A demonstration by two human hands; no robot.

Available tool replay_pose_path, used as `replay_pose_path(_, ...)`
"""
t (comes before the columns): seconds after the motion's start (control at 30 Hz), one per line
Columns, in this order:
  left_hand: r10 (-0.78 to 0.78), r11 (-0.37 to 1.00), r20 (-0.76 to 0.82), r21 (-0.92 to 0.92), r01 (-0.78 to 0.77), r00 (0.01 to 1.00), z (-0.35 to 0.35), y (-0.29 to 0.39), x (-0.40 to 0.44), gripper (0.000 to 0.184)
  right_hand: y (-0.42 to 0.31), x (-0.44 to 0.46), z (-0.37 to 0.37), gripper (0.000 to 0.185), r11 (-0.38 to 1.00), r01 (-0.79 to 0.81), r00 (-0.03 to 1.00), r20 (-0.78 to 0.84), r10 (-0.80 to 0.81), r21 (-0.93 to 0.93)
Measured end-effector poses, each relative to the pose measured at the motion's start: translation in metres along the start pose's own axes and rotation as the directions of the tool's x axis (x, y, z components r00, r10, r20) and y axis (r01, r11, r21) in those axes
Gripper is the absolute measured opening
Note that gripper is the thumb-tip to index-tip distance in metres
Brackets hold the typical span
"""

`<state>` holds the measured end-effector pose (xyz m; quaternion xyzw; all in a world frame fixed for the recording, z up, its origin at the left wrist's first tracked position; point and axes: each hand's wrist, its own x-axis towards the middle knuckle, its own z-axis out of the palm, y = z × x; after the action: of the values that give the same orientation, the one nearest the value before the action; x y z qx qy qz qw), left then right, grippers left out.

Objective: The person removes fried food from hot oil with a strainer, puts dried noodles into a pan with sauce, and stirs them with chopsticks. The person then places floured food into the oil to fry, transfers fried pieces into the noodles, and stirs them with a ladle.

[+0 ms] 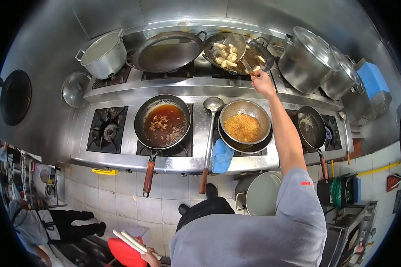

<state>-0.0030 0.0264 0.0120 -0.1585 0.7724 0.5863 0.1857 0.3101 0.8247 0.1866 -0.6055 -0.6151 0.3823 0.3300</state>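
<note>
My right hand (263, 83) is closed round the wooden handle of a round strainer (237, 43). The strainer is tilted over the rear wok (266, 54), beside pale golden fried pieces (225, 55) and dark oil. At the bottom edge, what looks like my left hand (152, 257) grips long white strips (131, 241), whose kind I cannot make out. The left forearm is out of view. Below my right forearm, on the front burners, a metal bowl (265, 116) holds golden crumbly food (242, 127). A ladle (214, 104) lies beside it.
A frying pan of brown sauce (167, 119), a second wok (167, 51) and a smaller pan (311, 127) sit on the stove. Large pots (305, 60) stand back right, another pot (103, 53) back left. Another person (35, 220) is at lower left, near a red object (124, 252).
</note>
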Motion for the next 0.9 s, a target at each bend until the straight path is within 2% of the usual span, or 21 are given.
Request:
replay_pose_path(0.07,0.012,0.999,0.012,0.043,-0.012,1.000,0.000,-0.002,0.010,0.028,0.018,0.006,0.000,0.027,0.931,0.236,0.951,-0.133,-0.280,-0.279)
replay_pose_path(0.1,0.013,0.999,0.018,0.045,-0.013,1.000,0.000,-0.002,0.012,0.028,0.005,-0.011,-0.005,0.030,0.918,0.234,0.948,-0.133,-0.288,-0.320)
replay_pose_path(0.17,-0.040,0.997,0.100,0.063,0.034,0.994,-0.001,0.001,0.016,0.055,-0.008,-0.035,-0.014,0.029,0.913,0.233,0.939,-0.168,-0.301,-0.334)
replay_pose_path(0.27,-0.039,0.999,0.136,0.028,0.036,0.990,0.010,0.010,0.010,0.056,-0.020,-0.061,-0.033,0.029,0.915,0.212,0.935,-0.201,-0.293,-0.344)
replay_pose_path(0.33,-0.025,1.000,0.152,0.009,0.024,0.988,0.013,0.007,0.013,0.056,-0.018,-0.068,-0.050,0.029,0.950,0.166,0.955,-0.198,-0.222,-0.264)
replay_pose_path(0.37,-0.010,1.000,0.162,-0.008,0.011,0.987,0.014,0.005,0.013,0.055,-0.009,-0.065,-0.059,0.030,0.926,0.213,0.933,-0.217,-0.288,-0.312)
replay_pose_path(0.53,-0.043,0.999,0.137,0.020,0.040,0.990,0.016,-0.002,0.011,0.055,-0.010,-0.066,-0.090,0.027,0.837,0.247,0.862,-0.283,-0.420,-0.489)
replay_pose_path(0.63,-0.035,0.999,0.116,0.016,0.034,0.993,0.017,-0.001,0.003,0.054,-0.007,-0.042,-0.093,0.028,0.757,0.038,0.885,-0.329,-0.328,-0.652)
replay_pose_path(0.73,-0.053,0.998,0.082,0.031,0.051,0.995,0.014,-0.008,0.003,0.048,0.026,0.012,-0.082,0.031,0.752,0.021,0.924,-0.275,-0.266,-0.659)
replay_pose_path(0.77,-0.061,0.997,0.063,0.057,0.058,0.996,0.011,-0.012,0.005,0.043,0.025,0.025,-0.074,0.030,0.786,0.002,0.955,-0.232,-0.185,-0.619)
replay_pose_path(0.8,-0.059,0.997,0.062,0.054,0.056,0.996,0.007,-0.016,0.006,0.043,0.020,0.036,-0.065,0.030,0.787,0.004,0.955,-0.232,-0.187,-0.617)
replay_pose_path(0.87,-0.050,0.998,0.053,0.040,0.048,0.997,0.000,-0.020,0.006,0.045,0.009,0.048,-0.044,0.026,0.829,-0.057,0.992,-0.122,-0.014,-0.556)
replay_pose_path(0.9,-0.048,0.998,0.050,0.041,0.046,0.998,-0.001,-0.017,0.003,0.045,0.001,0.044,-0.034,0.026,0.831,-0.056,0.993,-0.120,-0.013,-0.554)
